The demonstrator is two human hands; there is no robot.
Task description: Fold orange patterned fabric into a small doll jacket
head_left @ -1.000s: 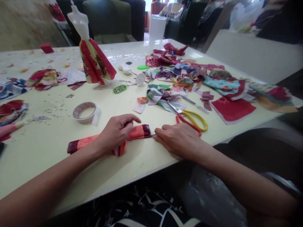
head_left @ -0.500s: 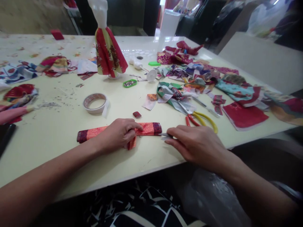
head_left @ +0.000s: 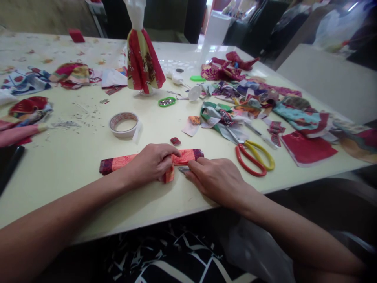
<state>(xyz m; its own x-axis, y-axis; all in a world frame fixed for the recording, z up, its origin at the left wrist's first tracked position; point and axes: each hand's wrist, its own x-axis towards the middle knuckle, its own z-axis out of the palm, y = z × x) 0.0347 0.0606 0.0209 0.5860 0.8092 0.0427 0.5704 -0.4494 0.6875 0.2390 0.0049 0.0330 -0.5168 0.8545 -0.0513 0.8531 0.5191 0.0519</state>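
Observation:
A folded orange fabric strip (head_left: 123, 162) with dark purple ends lies across the table near its front edge. My left hand (head_left: 151, 163) rests on its middle, fingers curled and closed on the cloth. A short orange flap (head_left: 168, 175) of it hangs out below those fingers. In my right hand (head_left: 216, 177), closed, is a small metal tool with pointed blades (head_left: 184, 169); most of it is hidden in the palm. Its tip lies just right of the flap, along the strip's lower edge. A small dark red piece (head_left: 175, 141) sits just beyond the strip.
Red-and-yellow-handled scissors (head_left: 255, 157) lie to the right, beside a red cloth square (head_left: 308, 146). A tape roll (head_left: 124, 125) is beyond my left hand. Further back stand a dress form in a skirt (head_left: 144, 63) and a green tray of beads (head_left: 167, 101). Scraps (head_left: 244, 88) pile up at right.
My right hand has moved left with the metal tool, from the strip's right end to near the flap. The left hand keeps its hold, and the view has shifted slightly.

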